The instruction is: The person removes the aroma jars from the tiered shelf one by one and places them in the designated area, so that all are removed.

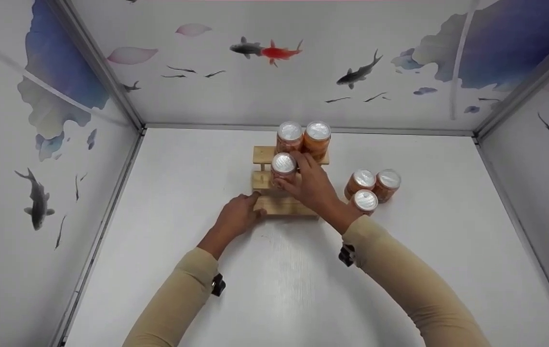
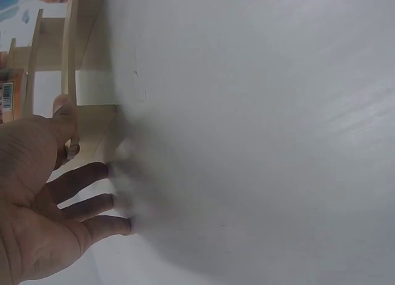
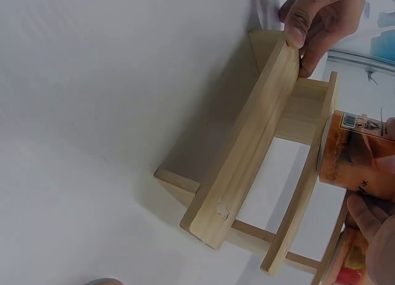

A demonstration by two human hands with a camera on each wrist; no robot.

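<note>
A three-step wooden rack (image 1: 286,207) stands on the white table. My right hand (image 1: 317,188) grips a clear-lidded jar with an orange label (image 1: 284,164) at the left part of the middle step; in the right wrist view that jar (image 3: 352,152) has its base at the board. At the left end of the lowest step, my left hand (image 1: 238,214) pinches the board, thumb on one face and a finger behind, as the left wrist view shows the hand (image 2: 37,192). Two more jars, one at left (image 1: 289,139) and one at right (image 1: 318,140), stand side by side on the top step.
Right of the rack, three similar jars stand close together on the table: a rear left jar (image 1: 363,180), a rear right jar (image 1: 388,183) and a front jar (image 1: 365,200). White walls with painted fish (image 1: 281,51) enclose the table at the back and sides.
</note>
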